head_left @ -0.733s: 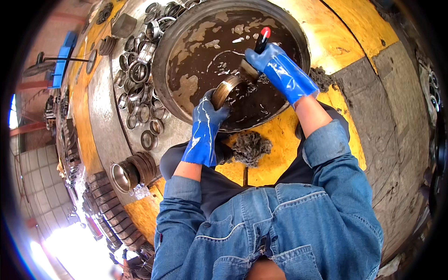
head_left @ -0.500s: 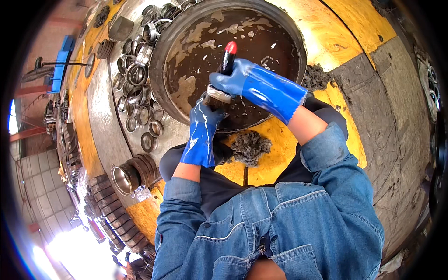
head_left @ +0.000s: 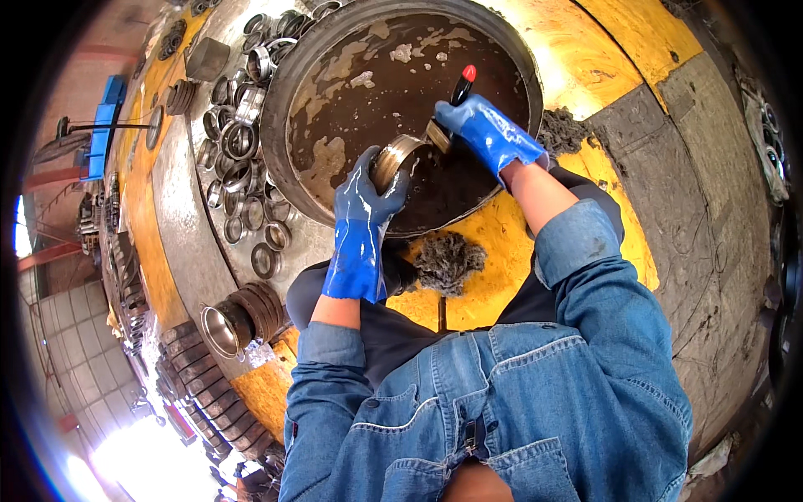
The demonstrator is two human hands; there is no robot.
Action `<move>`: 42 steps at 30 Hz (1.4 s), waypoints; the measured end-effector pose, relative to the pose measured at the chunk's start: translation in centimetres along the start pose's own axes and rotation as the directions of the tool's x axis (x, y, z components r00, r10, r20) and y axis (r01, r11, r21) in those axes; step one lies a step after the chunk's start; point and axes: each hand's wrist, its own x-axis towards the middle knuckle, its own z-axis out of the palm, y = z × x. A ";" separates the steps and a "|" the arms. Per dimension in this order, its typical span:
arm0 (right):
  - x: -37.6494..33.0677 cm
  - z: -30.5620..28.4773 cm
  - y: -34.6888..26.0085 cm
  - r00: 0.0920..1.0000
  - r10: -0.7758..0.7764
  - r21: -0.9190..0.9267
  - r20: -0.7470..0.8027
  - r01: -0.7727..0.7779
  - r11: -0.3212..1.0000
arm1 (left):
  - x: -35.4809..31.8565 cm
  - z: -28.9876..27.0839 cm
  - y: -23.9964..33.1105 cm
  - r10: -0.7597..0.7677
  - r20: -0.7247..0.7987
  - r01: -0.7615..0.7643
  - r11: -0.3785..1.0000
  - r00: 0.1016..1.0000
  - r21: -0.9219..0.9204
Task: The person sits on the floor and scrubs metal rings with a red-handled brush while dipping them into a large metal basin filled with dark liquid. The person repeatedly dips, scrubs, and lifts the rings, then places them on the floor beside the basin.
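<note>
My left hand (head_left: 368, 197), in a long blue rubber glove, grips a shiny metal ring (head_left: 396, 161) by its near side. The ring is tilted on edge above dark liquid in a large round basin (head_left: 279, 125). My right hand (head_left: 483, 119), gloved the same way, is closed around a brush (head_left: 462, 86) with a black, red-tipped handle. Its bristle end points down and left, close to the ring's right side; whether they touch I cannot tell. Patches of pale foam float on the liquid.
Many loose metal rings (head_left: 239, 140) lie on a metal sheet left of the basin. Stacked larger rings (head_left: 242, 318) stand nearer me on the left. A clump of grey shavings (head_left: 450, 263) sits between my knees, another (head_left: 565, 132) at the basin's right. A metal block (head_left: 207, 58) is at the far left.
My right hand has moved right with the brush, away from my left hand. The ring has been raised slightly and turned, so its side now shows.
</note>
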 end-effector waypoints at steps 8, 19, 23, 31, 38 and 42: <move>-2.7 2.5 0.6 0.997 -0.047 -0.319 0.057 0.063 0.946 | 1.1 -0.8 -1.4 -0.133 0.003 0.132 0.982 0.991 -0.136; -6.5 4.5 -2.6 0.669 -0.604 -0.777 0.433 0.617 0.127 | 1.6 -0.3 -2.3 -0.117 0.050 0.127 0.933 0.992 -0.337; -5.5 5.0 -3.0 0.889 -0.339 -0.749 0.308 0.446 0.490 | 2.0 0.2 -2.7 -0.140 0.083 0.157 0.951 0.987 -0.264; -6.0 4.5 0.9 0.867 -0.097 0.250 0.489 -0.033 0.968 | 2.1 -0.1 -2.6 -0.135 0.103 0.153 0.968 0.985 -0.200; -6.0 4.4 -2.2 0.875 0.078 0.450 0.478 -0.321 0.833 | 1.3 -1.1 -2.0 -0.147 0.095 0.160 0.975 0.985 -0.154; -5.4 6.6 0.0 0.885 -0.095 0.250 0.456 -0.025 0.968 | 1.0 -1.5 -0.6 -0.133 0.107 0.145 0.982 0.985 -0.121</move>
